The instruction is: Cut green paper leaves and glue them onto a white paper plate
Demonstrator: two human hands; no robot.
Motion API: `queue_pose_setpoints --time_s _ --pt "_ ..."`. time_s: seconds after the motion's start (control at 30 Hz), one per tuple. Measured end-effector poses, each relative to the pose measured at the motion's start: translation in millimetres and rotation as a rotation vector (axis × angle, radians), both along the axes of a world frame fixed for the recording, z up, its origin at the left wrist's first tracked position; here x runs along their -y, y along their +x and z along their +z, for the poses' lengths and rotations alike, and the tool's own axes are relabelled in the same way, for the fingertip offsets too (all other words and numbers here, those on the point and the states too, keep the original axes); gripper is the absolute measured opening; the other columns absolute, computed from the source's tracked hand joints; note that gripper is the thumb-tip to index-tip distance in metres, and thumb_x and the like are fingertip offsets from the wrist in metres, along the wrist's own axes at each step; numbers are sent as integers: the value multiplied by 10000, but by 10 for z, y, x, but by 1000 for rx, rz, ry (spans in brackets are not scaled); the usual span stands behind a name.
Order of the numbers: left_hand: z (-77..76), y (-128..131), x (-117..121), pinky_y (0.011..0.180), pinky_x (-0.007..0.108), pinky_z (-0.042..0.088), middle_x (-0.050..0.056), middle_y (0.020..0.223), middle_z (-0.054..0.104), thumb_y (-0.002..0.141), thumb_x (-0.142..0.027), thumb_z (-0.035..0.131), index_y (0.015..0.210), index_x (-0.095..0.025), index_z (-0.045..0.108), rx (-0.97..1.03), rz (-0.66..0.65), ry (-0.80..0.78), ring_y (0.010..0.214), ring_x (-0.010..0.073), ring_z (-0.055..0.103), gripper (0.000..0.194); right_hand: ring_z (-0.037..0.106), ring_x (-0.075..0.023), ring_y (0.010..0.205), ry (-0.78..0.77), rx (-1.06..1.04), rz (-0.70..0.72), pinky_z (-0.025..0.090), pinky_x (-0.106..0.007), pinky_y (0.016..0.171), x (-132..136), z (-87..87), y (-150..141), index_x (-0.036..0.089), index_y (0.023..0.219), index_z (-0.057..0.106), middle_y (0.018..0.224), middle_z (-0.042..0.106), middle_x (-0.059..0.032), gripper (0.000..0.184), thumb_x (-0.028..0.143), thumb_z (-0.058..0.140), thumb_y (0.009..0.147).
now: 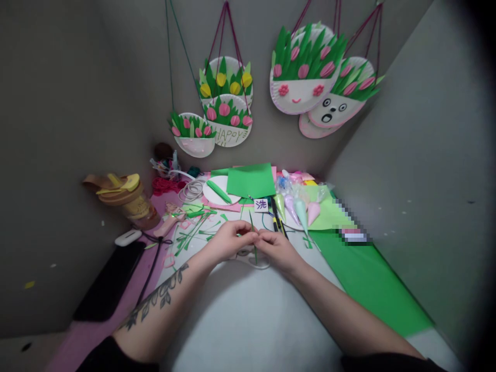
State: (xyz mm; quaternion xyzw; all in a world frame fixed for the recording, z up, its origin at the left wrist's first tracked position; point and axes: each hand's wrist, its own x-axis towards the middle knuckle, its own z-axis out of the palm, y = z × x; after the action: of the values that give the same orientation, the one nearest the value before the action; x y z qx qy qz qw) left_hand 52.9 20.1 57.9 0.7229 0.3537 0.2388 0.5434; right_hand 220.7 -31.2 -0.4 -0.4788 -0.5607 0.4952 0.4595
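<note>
My left hand and my right hand meet over the white table, fingertips pinched together. Between them they hold a thin green paper strip that stands up and runs down past the fingers. Under the hands lies a white paper plate, mostly hidden. Both hands are closed in a pinch on the strip.
Green paper scraps litter the left. Farther back are a plate, a green sheet, pastel cones and pens. A large green sheet lies right; a bottle and black phone left. Flower plates hang on the wall.
</note>
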Motion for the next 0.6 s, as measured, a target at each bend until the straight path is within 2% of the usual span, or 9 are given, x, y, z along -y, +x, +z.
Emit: queue_pose_setpoints --time_s 0.13,0.27,0.6 --pt "-9 8 2 664 245 421 26 761 673 768 -357 602 743 -149 667 0 23 16 723 153 566 219 488 -143 648 17 63 -27 390 -287 610 11 34 -25 179 740 650 688 530 7 295 473 666 754" --pt "-13 9 6 670 246 417 22 743 664 772 -343 593 745 -143 666 -9 17 20 715 151 563 215 497 -138 649 47 131 -76 391 -282 609 27 58 -41 177 675 641 694 534 5 238 390 640 781" --pt "-11 -14 -19 666 241 420 20 753 676 780 -303 577 711 -159 659 -6 -12 31 716 149 568 179 550 -156 678 20 13 -22 421 -296 645 1 19 5 178 681 692 709 598 -13 238 410 699 736"
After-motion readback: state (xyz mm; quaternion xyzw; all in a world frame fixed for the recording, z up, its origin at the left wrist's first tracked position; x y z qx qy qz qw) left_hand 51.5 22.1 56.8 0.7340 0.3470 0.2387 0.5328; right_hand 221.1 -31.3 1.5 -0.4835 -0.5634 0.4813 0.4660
